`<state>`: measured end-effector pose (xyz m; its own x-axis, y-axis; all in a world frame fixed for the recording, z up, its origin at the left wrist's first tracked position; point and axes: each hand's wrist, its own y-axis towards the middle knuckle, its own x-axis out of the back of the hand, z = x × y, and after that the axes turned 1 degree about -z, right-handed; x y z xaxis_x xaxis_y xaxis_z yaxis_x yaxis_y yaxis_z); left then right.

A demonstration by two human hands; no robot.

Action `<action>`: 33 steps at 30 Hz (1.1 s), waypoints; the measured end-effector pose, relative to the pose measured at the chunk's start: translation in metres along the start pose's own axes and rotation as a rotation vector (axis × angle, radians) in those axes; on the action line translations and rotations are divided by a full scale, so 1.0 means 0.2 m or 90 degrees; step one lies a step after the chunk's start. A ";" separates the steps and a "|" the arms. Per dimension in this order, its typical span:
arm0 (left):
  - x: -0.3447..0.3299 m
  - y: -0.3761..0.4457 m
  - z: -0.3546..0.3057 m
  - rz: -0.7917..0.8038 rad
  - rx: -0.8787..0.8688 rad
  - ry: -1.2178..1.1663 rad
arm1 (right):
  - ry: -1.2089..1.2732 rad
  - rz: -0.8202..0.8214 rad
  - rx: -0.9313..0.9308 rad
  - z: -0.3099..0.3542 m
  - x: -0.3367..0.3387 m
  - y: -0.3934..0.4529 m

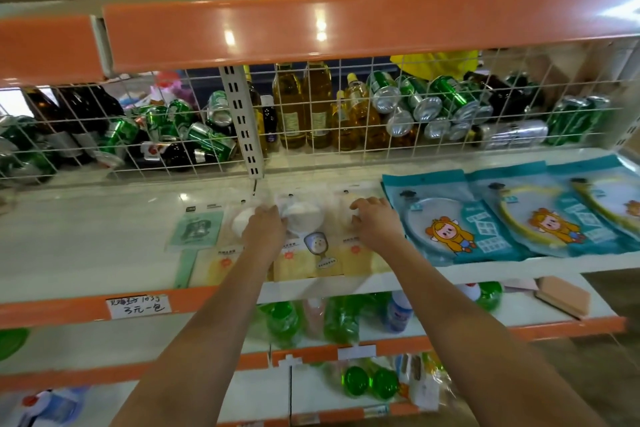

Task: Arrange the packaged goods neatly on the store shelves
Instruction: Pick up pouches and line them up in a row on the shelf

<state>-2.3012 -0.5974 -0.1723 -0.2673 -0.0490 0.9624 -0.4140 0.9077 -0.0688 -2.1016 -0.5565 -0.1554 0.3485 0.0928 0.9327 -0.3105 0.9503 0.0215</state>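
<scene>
Three glossy clear-and-yellow packets lay flat in a row on the white shelf (86,246), w/ a round white puff visible inside the middle packet (304,239). Left hand (265,230) rested palm-down btwn the left packet (221,253) and the middle one, fingers curled on their plastic edges. Right hand (375,222) lay on the right packet (360,256), fingers bent and slightly apart, tips pressing the film. Both forearms reached forward, nearly parallel. Teal cartoon-print pouches (453,218) overlapped just beside, on the right.
</scene>
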 end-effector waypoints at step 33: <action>0.25 -0.22 0.17 -0.038 0.029 0.050 | -0.069 0.101 0.261 0.45 0.00 0.10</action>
<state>-2.3260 -0.6535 -0.1295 -0.1727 -0.0676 0.9827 -0.4671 0.8840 -0.0213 -2.1868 -0.5631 -0.1229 0.1803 0.1752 0.9679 -0.6847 0.7288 -0.0043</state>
